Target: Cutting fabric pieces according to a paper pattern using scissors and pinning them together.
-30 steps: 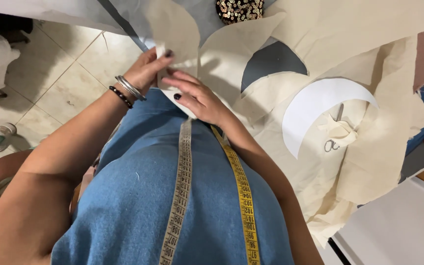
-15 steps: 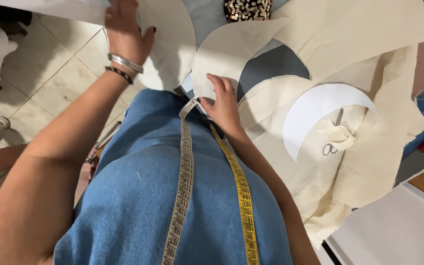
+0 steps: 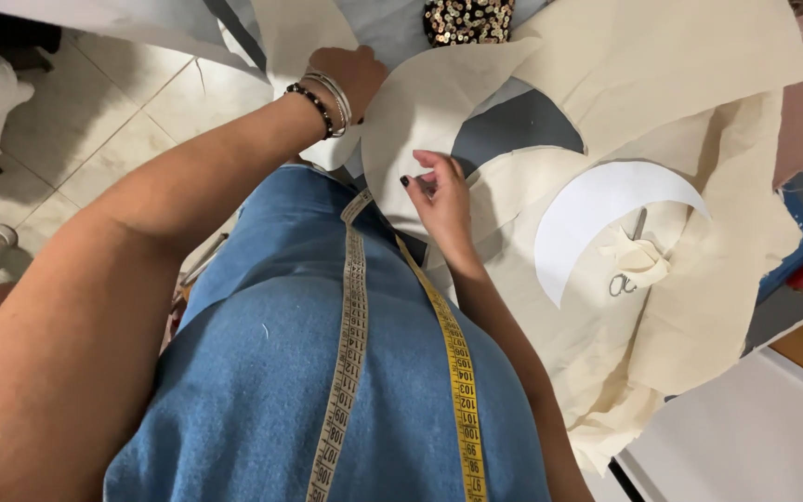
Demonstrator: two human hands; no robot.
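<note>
Two hands on one cream cutout [image 3: 420, 121] at the table edge: left hand [image 3: 355, 74] grips its far side, right hand [image 3: 439, 191] pinches the near edge. Uneven pulling could skew it; scissors [image 3: 626, 270] lie well apart.

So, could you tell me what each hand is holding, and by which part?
Both hands hold the cut cream fabric piece: the right hand pinches its lower edge between the fingers, and the left hand grips its upper left edge.
</note>
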